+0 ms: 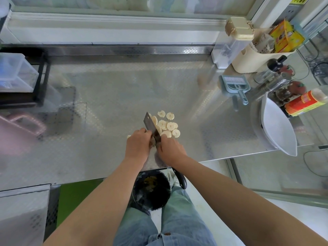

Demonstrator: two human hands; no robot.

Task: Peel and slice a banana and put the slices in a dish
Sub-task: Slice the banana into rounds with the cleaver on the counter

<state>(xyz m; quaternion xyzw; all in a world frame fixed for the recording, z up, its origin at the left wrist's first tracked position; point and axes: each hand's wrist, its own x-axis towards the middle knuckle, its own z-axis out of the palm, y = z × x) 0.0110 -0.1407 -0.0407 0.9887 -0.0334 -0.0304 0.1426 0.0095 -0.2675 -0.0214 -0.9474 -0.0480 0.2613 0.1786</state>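
The person stands at the near edge of a steel counter (106, 96), both hands close together over the work. The left hand (138, 142) is curled down over what remains of the banana (128, 137). Only a pale stub shows at the hand's left side, so its long axis seems to run left to right. The right hand (170, 148) is clenched around the handle of the knife (150, 124). The handle itself is hidden; the broad blade points away toward the far left, crossing the banana's line. Just right of the blade the slices (167, 126) lie flat in a loose cluster on the bare counter, 2 of them a little farther off. The white pointed dish (278, 126) sits well apart at the right, its long axis running far to near. A black bin (150, 190) stands below the counter edge.
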